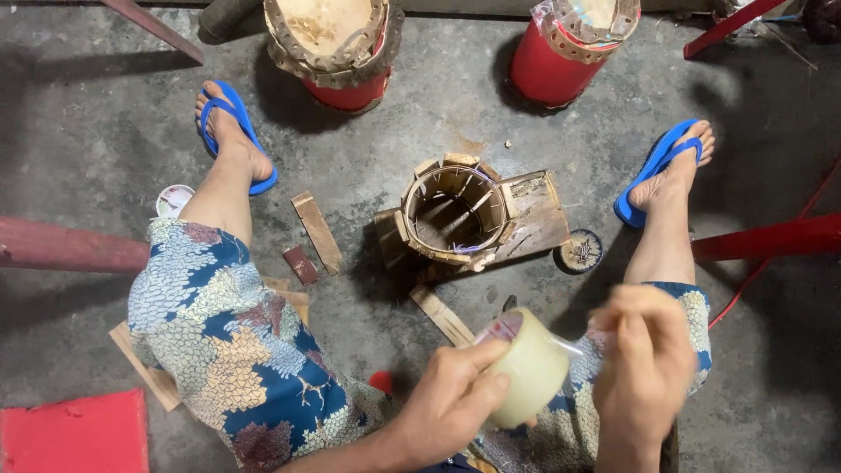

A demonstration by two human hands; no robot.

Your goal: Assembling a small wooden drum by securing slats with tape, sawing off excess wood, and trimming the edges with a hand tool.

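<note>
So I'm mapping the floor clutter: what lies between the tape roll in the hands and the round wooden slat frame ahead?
In the head view, one pale wooden strip lies on grey concrete floor between them.

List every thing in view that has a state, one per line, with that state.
Tape roll: held in the left hand, a strip pulled out.
Right hand: blurred, at the strip's end.
Small wooden barrel: upright, open, empty.
Two red drums: upright, unfinished tops.
Blue sandals: worn.
Small tin: open.
</note>
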